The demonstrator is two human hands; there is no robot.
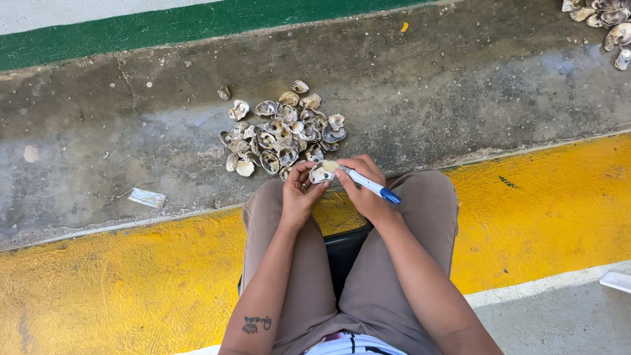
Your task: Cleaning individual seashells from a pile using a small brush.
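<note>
Arms: your forearms are bare to the elbow, with no sleeves, watch or bracelets in view.
Left forearm: you carry a small dark tattoo, a scrolled line above a rounded figure.
Left hand point(299, 190): bare, no glove or ring visible.
Right hand point(365, 187): bare too.
Legs: you wear taupe-brown trousers.
Waist: your white top with dark stripes shows at the bottom edge.

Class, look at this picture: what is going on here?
A seated person holds an oyster shell in the left hand above their knees. The right hand works a blue-and-white-handled tool against it. A pile of opened shells lies on the concrete floor just ahead.
</note>
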